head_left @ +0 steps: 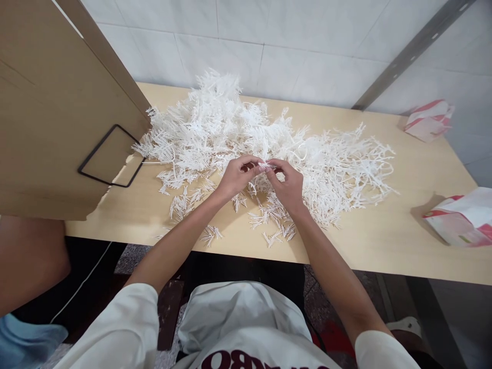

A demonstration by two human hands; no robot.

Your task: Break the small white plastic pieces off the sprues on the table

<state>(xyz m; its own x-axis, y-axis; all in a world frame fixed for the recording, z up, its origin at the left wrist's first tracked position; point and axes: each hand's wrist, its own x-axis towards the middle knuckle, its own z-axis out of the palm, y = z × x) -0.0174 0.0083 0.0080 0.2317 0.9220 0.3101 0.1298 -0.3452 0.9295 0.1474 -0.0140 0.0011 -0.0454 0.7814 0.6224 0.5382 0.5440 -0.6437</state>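
Here, from the left, takes in a brown cardboard panel (57, 102), a black rectangular frame (97, 147), then a heap of white stringy pieces (219, 123) on the pale tabletop (388, 225). At its near side, between thumb and fingers of the left hand (239, 177), grips a small white cluster (264, 165), pinching it likewise with the right hand (289, 185). Farther right, faces two red-and-white packets (461, 218), well apart.

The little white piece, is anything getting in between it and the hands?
Nothing that I can see: the left hand and right hand both touch the little white piece. The white pile lies beyond them, not in between.
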